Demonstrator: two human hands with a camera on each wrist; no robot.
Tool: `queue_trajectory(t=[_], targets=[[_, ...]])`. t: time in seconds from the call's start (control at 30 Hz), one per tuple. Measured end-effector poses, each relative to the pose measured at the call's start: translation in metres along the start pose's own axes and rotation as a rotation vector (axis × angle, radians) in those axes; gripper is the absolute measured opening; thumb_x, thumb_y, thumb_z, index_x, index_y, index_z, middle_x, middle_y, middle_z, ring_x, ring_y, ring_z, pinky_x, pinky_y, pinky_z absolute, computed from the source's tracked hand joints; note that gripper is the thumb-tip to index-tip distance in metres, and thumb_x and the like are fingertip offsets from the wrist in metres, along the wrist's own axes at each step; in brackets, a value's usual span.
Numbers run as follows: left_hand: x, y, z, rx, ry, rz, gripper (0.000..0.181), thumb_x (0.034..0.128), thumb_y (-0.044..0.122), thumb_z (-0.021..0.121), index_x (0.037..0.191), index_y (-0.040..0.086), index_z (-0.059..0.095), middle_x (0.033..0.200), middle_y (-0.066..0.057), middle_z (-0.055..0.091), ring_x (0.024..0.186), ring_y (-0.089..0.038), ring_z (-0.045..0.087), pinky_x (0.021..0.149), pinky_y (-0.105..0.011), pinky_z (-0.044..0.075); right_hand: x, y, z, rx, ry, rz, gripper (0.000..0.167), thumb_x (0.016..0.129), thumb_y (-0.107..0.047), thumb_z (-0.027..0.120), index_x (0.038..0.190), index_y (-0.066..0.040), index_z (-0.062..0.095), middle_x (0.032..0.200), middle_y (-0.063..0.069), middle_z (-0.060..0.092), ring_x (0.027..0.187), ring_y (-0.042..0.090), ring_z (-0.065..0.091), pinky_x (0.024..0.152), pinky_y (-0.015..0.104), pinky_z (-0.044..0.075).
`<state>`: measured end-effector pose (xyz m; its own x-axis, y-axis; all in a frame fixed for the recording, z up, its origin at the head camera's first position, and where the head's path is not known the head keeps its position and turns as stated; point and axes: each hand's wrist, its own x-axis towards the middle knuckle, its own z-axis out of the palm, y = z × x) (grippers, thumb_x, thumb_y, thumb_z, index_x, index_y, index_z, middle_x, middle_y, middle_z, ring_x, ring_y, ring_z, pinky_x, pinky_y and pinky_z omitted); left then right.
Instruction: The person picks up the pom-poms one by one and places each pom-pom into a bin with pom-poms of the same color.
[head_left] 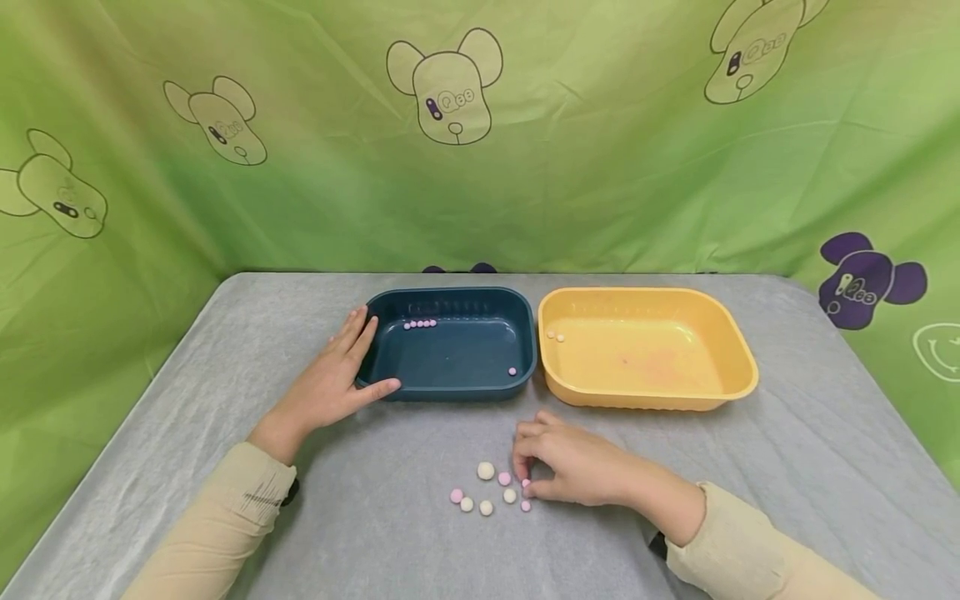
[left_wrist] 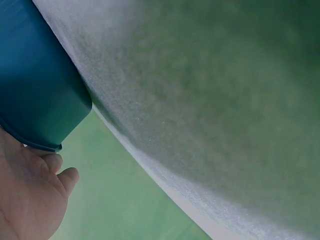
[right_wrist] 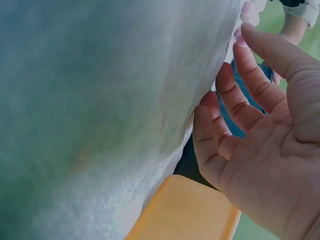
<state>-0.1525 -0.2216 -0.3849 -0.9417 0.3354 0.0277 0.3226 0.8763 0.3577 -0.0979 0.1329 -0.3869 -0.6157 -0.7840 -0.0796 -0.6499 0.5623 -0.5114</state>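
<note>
My left hand [head_left: 330,379] rests on the left rim of the dark blue tub [head_left: 450,393], its fingers straight along the edge and thumb at the front corner. In the left wrist view, part of that hand [left_wrist: 32,187] touches the tub's rim. With thumb and index finger, my right hand [head_left: 573,462] pinches a small pink ball [head_left: 527,483] at the table; the right wrist view shows this pink ball [right_wrist: 241,40] between the fingertips. Beside it lie loose pink balls [head_left: 457,496] and cream-white balls [head_left: 486,471].
A yellow tub [head_left: 648,398] stands just right of the blue one, with two small pale balls [head_left: 560,338] inside. Several pink balls [head_left: 423,323] line the blue tub's back left, and one [head_left: 512,372] sits front right. Grey cloth covers the table [head_left: 375,533]; a green curtain [head_left: 570,183] hangs behind.
</note>
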Motion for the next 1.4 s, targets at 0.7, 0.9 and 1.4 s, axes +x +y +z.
queue_trajectory(t=[0.7,0.9,1.4], targets=[[0.0,0.0,-0.001,-0.008,-0.005,-0.001,0.103,0.09,0.07,0.054,0.161,0.012,0.007,0.168,-0.006,-0.007,0.157,-0.028,-0.001,0.124,-0.057,0.015,-0.001,-0.003,-0.008,0.04,0.006,0.005,0.02,0.086,-0.018,0.075,0.079,-0.028,0.06,0.088,-0.016,0.055,0.09,0.007,0.047,0.08,0.023,0.044],[0.0,0.0,0.0,-0.006,-0.007,0.005,0.103,0.0901,0.07,0.054,0.161,0.01,0.008,0.169,-0.009,-0.005,0.157,-0.027,-0.002,0.123,-0.057,0.016,-0.001,-0.005,-0.009,0.016,0.011,0.006,0.019,0.086,-0.02,0.075,0.08,-0.029,0.06,0.088,-0.017,0.055,0.091,0.008,0.048,0.08,0.024,0.044],[0.0,0.001,-0.002,-0.021,-0.011,-0.005,0.102,0.0903,0.069,0.055,0.161,0.011,0.008,0.169,-0.009,-0.005,0.157,-0.028,-0.002,0.123,-0.057,0.015,0.001,-0.009,-0.012,0.011,0.028,-0.006,0.018,0.086,-0.02,0.074,0.08,-0.029,0.06,0.088,-0.015,0.057,0.091,0.009,0.049,0.081,0.024,0.045]])
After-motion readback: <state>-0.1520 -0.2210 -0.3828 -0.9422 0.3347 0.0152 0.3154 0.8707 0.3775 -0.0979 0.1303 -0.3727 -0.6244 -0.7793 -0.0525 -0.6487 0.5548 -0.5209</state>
